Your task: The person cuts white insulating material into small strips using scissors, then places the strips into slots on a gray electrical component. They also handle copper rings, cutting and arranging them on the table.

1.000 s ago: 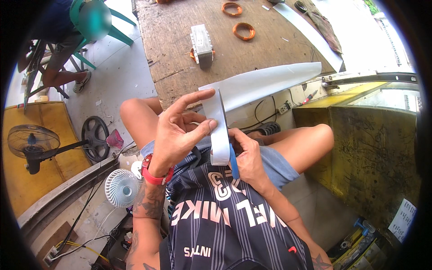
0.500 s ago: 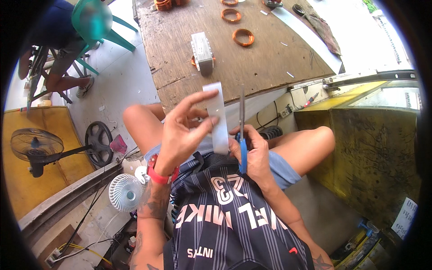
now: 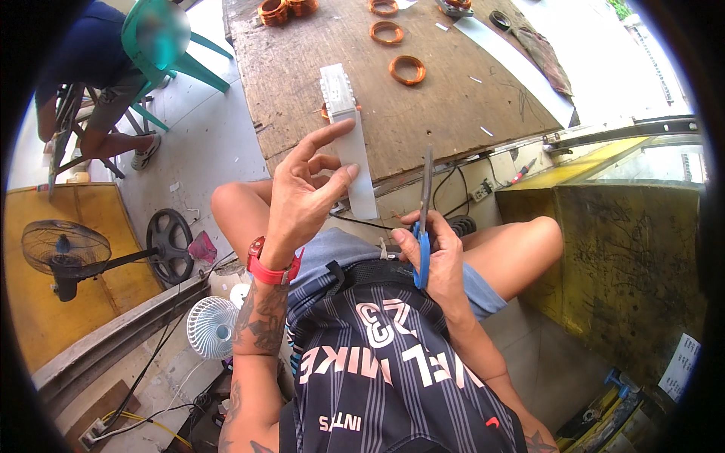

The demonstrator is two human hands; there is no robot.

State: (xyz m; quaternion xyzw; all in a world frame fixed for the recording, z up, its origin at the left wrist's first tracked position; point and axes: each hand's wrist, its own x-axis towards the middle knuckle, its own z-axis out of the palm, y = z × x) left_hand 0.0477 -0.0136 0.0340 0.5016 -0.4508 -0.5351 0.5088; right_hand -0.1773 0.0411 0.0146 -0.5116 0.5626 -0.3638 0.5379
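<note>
Worn wooden tabletop lies behind a narrow, pale strip.

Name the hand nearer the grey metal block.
Left. In view, the left hand, holding a white strip, is just below the grey metal block; the right hand, with scissors, is lower and farther right.

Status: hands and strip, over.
Left hand holding pale strip; right hand gripping blue-handled scissors. Strip apart from scissors. Metal block on wooden table, partly behind strip's upper end.
</note>
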